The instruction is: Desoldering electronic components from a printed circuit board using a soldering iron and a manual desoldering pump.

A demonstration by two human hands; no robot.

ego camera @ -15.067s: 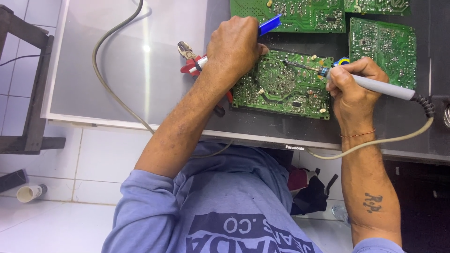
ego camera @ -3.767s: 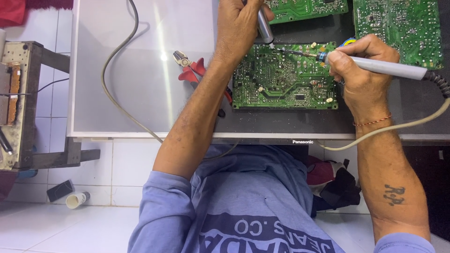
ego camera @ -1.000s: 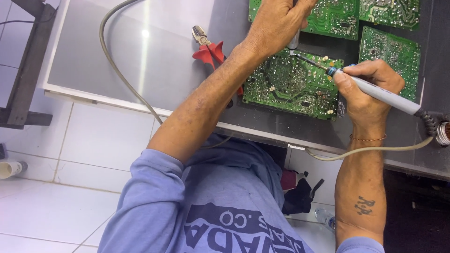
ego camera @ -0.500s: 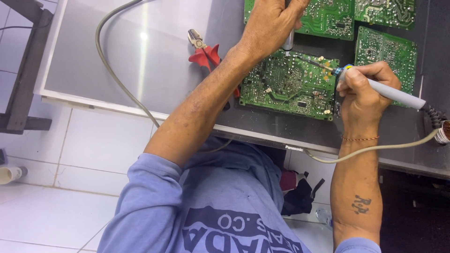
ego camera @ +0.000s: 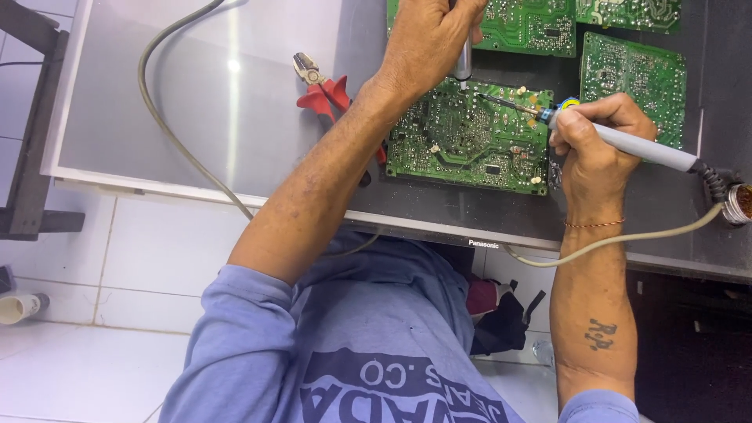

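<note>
A green circuit board (ego camera: 462, 141) lies solder side up on a dark panel (ego camera: 439, 207). My right hand (ego camera: 599, 145) grips a grey soldering iron (ego camera: 627, 142) like a pen, its thin tip resting on the board's upper middle. My left hand (ego camera: 431, 35) reaches over the board's far edge and holds a slim grey pen-shaped tool (ego camera: 464, 63), its end pointing down at the board close to the iron's tip.
Red-handled cutters (ego camera: 325, 90) lie left of the board. Two more green boards (ego camera: 634, 74) sit behind and to the right. A grey cable (ego camera: 168, 137) loops across the pale sheet. A small round tin (ego camera: 740, 202) sits at the right edge. White floor tiles lie below.
The view has shifted slightly. My right hand has slid the iron's tip left along the board toward the tool in my left hand, which stays at the far edge.
</note>
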